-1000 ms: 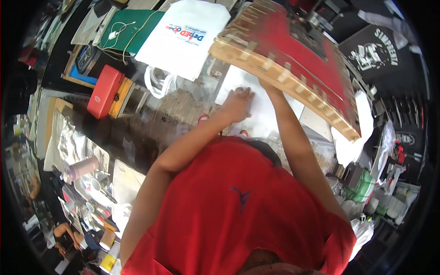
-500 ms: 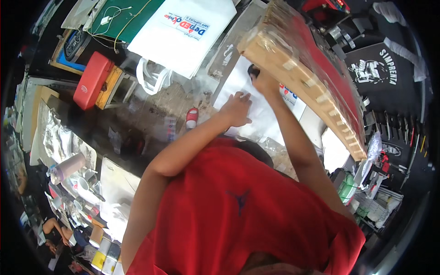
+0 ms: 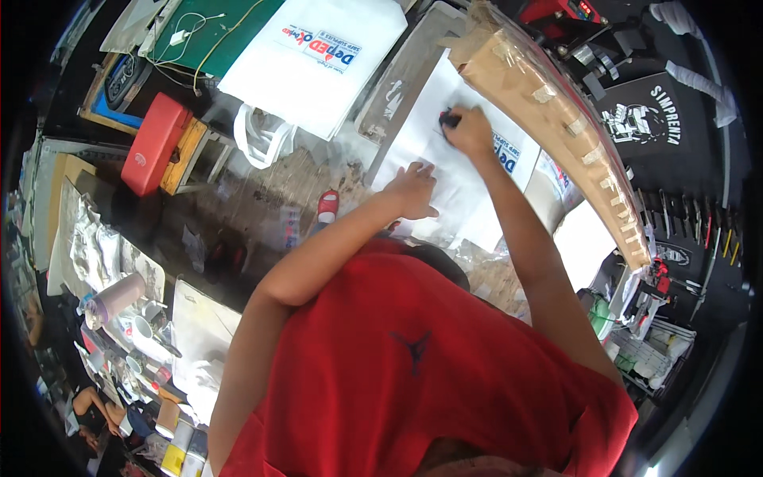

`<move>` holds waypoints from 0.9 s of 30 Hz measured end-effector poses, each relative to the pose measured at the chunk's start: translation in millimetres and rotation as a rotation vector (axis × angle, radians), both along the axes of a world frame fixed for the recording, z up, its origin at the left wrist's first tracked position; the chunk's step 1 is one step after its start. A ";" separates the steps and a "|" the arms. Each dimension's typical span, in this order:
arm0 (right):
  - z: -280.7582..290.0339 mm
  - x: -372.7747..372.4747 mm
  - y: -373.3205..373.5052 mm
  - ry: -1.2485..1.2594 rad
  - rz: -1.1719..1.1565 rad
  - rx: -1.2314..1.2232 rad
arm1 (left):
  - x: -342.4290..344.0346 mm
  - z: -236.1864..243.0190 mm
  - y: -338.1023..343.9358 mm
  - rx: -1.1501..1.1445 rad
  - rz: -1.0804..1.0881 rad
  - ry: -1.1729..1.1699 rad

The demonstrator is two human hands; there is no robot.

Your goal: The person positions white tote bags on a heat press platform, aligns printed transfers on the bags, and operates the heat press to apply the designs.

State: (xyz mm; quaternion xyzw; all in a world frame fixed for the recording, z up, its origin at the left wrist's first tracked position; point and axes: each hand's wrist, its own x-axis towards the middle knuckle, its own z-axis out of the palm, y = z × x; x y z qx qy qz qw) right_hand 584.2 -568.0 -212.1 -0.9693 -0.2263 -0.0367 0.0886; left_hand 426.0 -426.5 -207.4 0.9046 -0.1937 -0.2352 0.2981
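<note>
A white bag [image 3: 425, 159] with a blue and red print lies flat in front of me on a grey board. My left hand [image 3: 413, 191] rests on its near-left part with the fingers spread. Over the bag's upper middle, my right hand [image 3: 473, 133] is closed round a small black object [image 3: 451, 120], mostly hidden by the fingers, whose kind I cannot make out. To the right, a large frame [image 3: 548, 95] edged in brown tape stands tilted up beside the bag, with a red panel behind its edge.
More white printed bags [image 3: 314, 67] are stacked at the upper left on a green surface [image 3: 195, 40]. Next to them is a red box-like seat [image 3: 156, 143]. A cluttered table [image 3: 199, 318] with cups is at left, where another person [image 3: 99, 413] sits far off. Tools [image 3: 699, 219] hang at right.
The taped frame has shifted right and up, uncovering more of the bag. My right hand has moved slightly right, still closed on the black object. The left hand has stayed on the bag.
</note>
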 end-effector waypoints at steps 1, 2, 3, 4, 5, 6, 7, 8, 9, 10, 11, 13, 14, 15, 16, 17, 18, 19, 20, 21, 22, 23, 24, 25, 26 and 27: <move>8.0 -20.3 0.5 0.090 0.007 0.055 | 0.0 -1.6 0.1 0.015 -0.010 0.002; 11.3 -23.4 2.4 0.085 0.004 0.053 | 1.1 1.2 -0.2 0.012 -0.012 -0.002; 13.9 -24.5 4.6 0.060 -0.038 0.074 | 2.3 4.0 -0.1 0.007 -0.008 0.013; 14.7 -27.9 3.8 0.044 -0.085 0.096 | 0.2 6.5 -0.5 0.002 -0.008 0.037; 13.6 -21.4 3.4 0.052 -0.096 0.097 | -1.7 8.8 -0.2 0.004 -0.019 0.045; 12.1 -2.3 5.6 0.048 -0.089 0.103 | -2.2 10.9 0.6 0.006 -0.017 0.036; 10.1 16.1 7.1 0.044 -0.085 0.112 | -2.2 11.1 0.6 0.011 -0.018 0.026; 9.6 32.6 7.8 0.031 -0.093 0.076 | -2.4 9.4 -0.8 0.012 -0.033 0.031; 11.6 42.1 10.6 0.018 -0.091 0.044 | -2.5 6.3 -0.6 -0.007 -0.031 0.034; 24.6 40.6 19.9 0.132 -0.126 0.069 | -0.7 3.8 2.1 -0.025 -0.017 0.031; 25.8 34.2 21.0 0.128 -0.123 0.072 | -0.7 4.2 2.8 -0.022 -0.014 0.026; 25.8 18.1 21.2 0.087 -0.112 -0.033 | 1.9 5.8 4.8 -0.020 -0.021 0.053; 21.1 5.2 14.6 0.094 -0.032 -0.021 | 3.2 5.5 5.7 -0.022 -0.011 0.051; 18.7 -0.4 9.3 0.119 -0.007 -0.007 | 4.5 5.1 6.7 -0.030 -0.006 0.055; 20.1 -0.7 11.4 0.107 -0.027 0.030 | 2.9 4.1 6.7 -0.035 -0.009 0.066; 22.0 1.7 14.1 0.095 -0.047 0.067 | 1.8 3.2 6.3 -0.035 -0.006 0.071; 25.9 10.8 18.1 0.093 -0.065 0.039 | 1.2 2.2 5.8 -0.050 0.004 0.062; 28.3 20.8 21.3 0.093 -0.094 0.016 | 0.2 1.5 6.2 -0.061 0.003 0.054; 28.0 32.8 16.4 0.110 -0.070 0.046 | 0.8 -2.3 6.4 -0.054 -0.006 0.054; 23.7 42.0 16.5 0.110 -0.082 0.053 | 1.9 -6.0 6.3 -0.075 -0.018 0.049; 14.2 51.0 11.9 0.041 -0.041 0.006 | 3.4 -8.0 4.0 -0.095 -0.039 0.042; 6.3 61.0 3.6 -0.037 -0.003 -0.045 | 7.5 -4.1 3.2 -0.089 -0.063 0.030; -8.9 58.6 -3.4 -0.201 -0.032 0.003 | 7.5 0.4 2.5 -0.098 -0.073 0.054; -2.4 37.7 7.0 -0.106 -0.120 0.053 | 9.0 1.8 6.9 -0.103 -0.052 0.078; 9.0 14.2 13.6 -0.022 -0.222 0.096 | 10.9 4.6 8.7 -0.081 -0.054 0.070; 1.8 2.4 0.2 -0.155 -0.176 0.031 | 13.9 2.6 8.6 -0.076 -0.090 0.056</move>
